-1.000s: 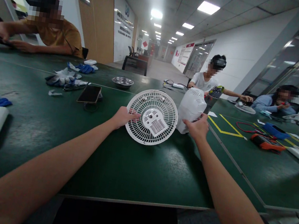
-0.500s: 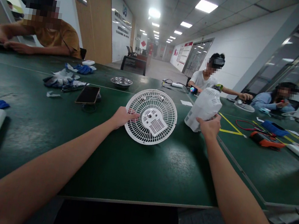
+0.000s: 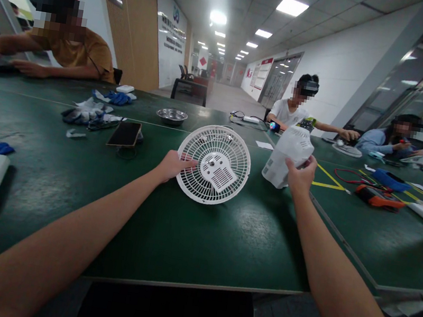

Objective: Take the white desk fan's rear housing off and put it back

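So the round fan grille [image 3: 213, 165] is white plastic, with thin ribs fanning out to a circular rim and a solid plate in the middle that's got slots and a few holes, and it's propped up at a tilt over the green tabletop, flat plate showing. Just beside it, a bit apart on the right, there's a chunky whitish plastic housing [image 3: 289, 155], kinda translucent looking, leaning a little with vent slots up top and more openings near the bottom.
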### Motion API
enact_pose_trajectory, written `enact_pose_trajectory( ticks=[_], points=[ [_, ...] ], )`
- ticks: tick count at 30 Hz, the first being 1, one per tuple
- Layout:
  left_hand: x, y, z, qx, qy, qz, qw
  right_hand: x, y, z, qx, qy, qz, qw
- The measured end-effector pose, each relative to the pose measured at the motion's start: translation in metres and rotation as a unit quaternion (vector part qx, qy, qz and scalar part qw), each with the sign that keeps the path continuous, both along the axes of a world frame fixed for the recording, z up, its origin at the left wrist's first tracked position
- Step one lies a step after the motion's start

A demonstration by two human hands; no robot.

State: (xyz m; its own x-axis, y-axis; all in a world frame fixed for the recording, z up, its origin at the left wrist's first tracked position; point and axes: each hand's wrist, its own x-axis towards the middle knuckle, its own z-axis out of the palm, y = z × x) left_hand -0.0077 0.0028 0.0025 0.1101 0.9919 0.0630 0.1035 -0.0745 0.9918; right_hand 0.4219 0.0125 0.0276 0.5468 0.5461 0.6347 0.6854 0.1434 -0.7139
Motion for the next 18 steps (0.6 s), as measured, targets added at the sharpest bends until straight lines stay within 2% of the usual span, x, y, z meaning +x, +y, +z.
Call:
enact_pose_trajectory(
  ticks=[6, 11, 18],
  points=[
    [0.0008, -0.0029, 0.0026, 0.000, -0.005, 0.004, 1.000, -0.0009, 0.0001, 0.0031, 0.030, 0.000, 0.005, 1.000],
    [0.0017, -0.0071, 0.0061, 0.002, 0.002, 0.006, 1.000, -0.0009, 0.0014, 0.0054, 0.018, 0.031, 0.020, 0.999],
    [-0.0005, -0.0037, 0.0020, 0.003, -0.008, -0.002, 1.000, 0.0058, 0.0052, 0.0027, 0.031, 0.031, 0.033, 0.998]
  ],
)
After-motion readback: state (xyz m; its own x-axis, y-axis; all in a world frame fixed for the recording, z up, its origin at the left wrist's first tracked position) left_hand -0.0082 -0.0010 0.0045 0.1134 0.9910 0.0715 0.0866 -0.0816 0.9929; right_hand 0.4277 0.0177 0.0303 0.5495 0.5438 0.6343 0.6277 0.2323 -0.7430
